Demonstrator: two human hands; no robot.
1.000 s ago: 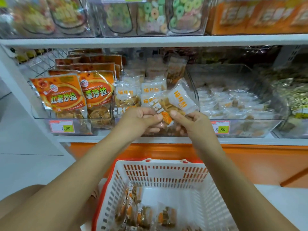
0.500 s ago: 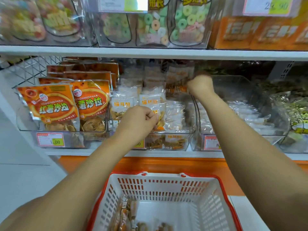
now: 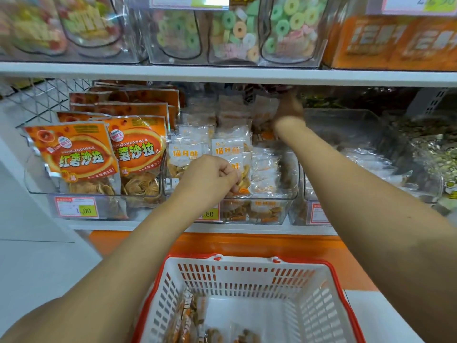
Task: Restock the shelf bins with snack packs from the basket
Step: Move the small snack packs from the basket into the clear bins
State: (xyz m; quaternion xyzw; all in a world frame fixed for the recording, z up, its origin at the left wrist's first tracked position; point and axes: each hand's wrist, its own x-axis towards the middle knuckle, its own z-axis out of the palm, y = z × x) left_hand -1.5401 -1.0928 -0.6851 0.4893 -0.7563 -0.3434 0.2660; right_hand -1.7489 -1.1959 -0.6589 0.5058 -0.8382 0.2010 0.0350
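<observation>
Snack packs in clear film with orange lettering stand in rows in the middle bin, a clear tub on the lower shelf at the centre of the frame. My left arm runs up from the lower left corner with the forearm straight. My left grip sits at the front of that bin, knuckles toward me and fingers curled under. It pinches the front pack, low over the bin's front wall.

My right arm crosses in from the right edge, stretched long and angled toward the upper middle, reaching to the bin's back rows. My right grip is there, just under the upper shelf, with the back of the hand toward me, right beside the rear packs. It is blurred, and I cannot tell whether it is closed on anything.

Loose packs lie in the bottom left of the basket, which is white with a red rim and sits at the bottom centre, below both arms. Orange bags fill the left bin, with a price label in front of it. Tubs of ring sweets stand on the upper shelf.
</observation>
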